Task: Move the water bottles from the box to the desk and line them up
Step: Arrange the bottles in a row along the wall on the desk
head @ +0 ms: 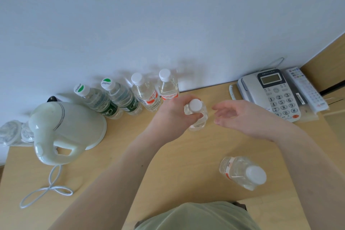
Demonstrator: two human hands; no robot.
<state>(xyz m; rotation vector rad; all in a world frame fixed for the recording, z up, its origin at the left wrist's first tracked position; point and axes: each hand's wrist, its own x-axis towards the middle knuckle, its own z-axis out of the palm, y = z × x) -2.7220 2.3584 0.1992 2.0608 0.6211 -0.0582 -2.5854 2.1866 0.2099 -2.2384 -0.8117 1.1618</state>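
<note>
Several water bottles stand in a row along the wall on the wooden desk (168,164): two with green labels (97,101) (123,99) and two with red labels (146,93) (168,86). My left hand (175,115) grips a clear white-capped bottle (197,115) by its neck, upright, just in front of the row's right end. My right hand (240,115) hovers beside it, fingers relaxed and holding nothing. Another red-labelled bottle (242,172) stands near the desk's front right. The box is out of view.
A white electric kettle (61,129) with its cord (46,190) sits at the left, glass cups (15,132) beside it. A desk phone (274,93) and a remote control (306,89) lie at the back right. The desk's front edge runs near my body.
</note>
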